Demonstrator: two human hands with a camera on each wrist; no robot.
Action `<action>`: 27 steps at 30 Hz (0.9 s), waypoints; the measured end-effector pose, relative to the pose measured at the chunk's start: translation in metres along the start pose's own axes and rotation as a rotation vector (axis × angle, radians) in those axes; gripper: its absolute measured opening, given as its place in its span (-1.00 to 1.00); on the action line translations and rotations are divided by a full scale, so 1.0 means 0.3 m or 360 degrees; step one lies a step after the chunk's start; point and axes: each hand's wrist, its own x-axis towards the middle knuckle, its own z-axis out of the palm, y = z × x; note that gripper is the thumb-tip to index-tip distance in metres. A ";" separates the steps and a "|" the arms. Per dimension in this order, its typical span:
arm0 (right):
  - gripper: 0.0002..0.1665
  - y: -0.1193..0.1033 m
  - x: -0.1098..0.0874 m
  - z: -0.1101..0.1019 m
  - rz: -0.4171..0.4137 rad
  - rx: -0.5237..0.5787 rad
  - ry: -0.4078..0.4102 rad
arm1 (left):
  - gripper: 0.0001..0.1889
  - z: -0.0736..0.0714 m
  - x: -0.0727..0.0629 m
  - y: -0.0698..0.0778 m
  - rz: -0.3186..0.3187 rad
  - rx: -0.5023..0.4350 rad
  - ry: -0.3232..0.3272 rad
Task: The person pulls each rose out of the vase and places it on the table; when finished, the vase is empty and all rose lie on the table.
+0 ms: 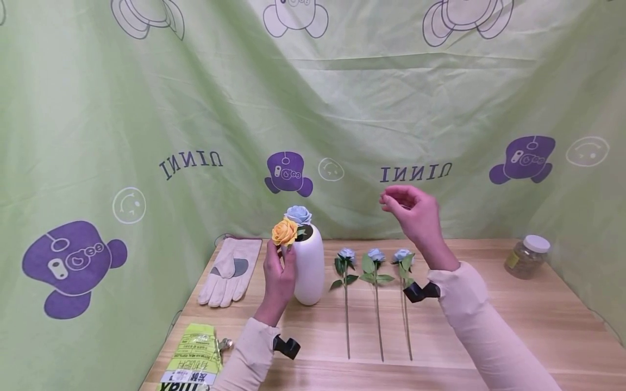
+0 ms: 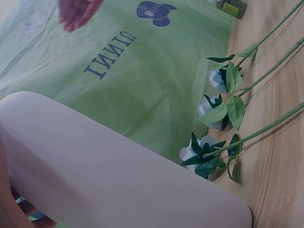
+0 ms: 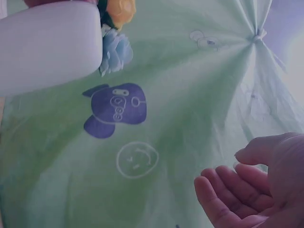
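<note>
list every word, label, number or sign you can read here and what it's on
"UINNI", mirrored, on the green curtain, twice in the head view
"max", partly cut off by the frame edge, on the bag
"发酵", also on the bag
The bag's other lettering: too small or unclear to read surely
The jar's label: too small and blurred to read

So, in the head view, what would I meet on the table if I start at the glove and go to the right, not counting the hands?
Glove → vase → first blue rose → second blue rose → third blue rose → jar.
</note>
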 end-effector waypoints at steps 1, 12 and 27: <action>-0.64 -0.007 0.003 0.009 -0.0037 0.0031 -0.0005 | -0.56 -0.001 0.000 0.000 0.0000 0.0000 0.0000; -0.63 -0.036 0.028 0.141 -0.0178 0.0202 -0.0154 | -0.56 0.001 0.001 -0.004 -0.0029 -0.0018 0.0004; -0.56 0.000 0.041 0.306 -0.0097 0.0175 -0.0435 | -0.57 -0.001 0.001 -0.003 0.0004 0.0004 0.0012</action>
